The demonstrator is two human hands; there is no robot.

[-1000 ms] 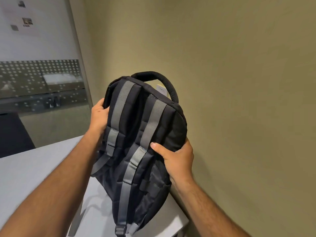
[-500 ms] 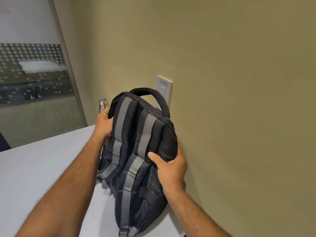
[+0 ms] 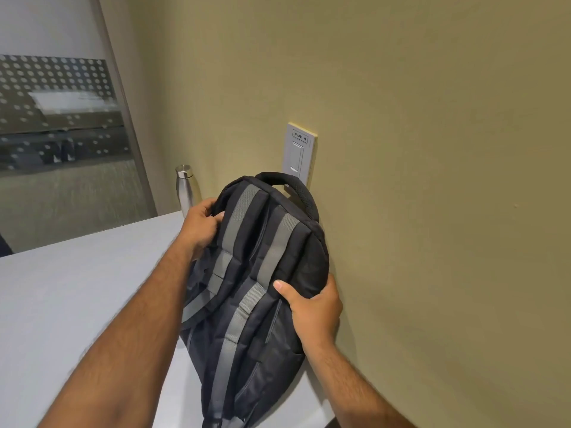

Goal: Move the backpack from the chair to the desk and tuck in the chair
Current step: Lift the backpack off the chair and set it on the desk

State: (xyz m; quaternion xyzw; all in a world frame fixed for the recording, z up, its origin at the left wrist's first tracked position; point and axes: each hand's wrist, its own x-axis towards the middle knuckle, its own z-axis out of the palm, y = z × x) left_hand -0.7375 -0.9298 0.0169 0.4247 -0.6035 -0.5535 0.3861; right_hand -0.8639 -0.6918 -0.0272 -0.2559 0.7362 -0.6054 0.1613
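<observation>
Black with grey straps, the backpack (image 3: 262,291) now stands lower, on the white desk (image 3: 77,291) against the wall (image 3: 432,180). Left hand (image 3: 202,225) keeps gripping its upper left edge; right hand (image 3: 315,307) stays clamped on its right side. Beyond the left hand, a steel bottle (image 3: 185,188) has come fully into sight.

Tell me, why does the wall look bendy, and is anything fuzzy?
Head view: the wide lens curves the wall and tilts the window frame; the backpack and switch look sharp; the left forearm's edge looks slightly smeared; soft shadow beside the right hand.
</observation>
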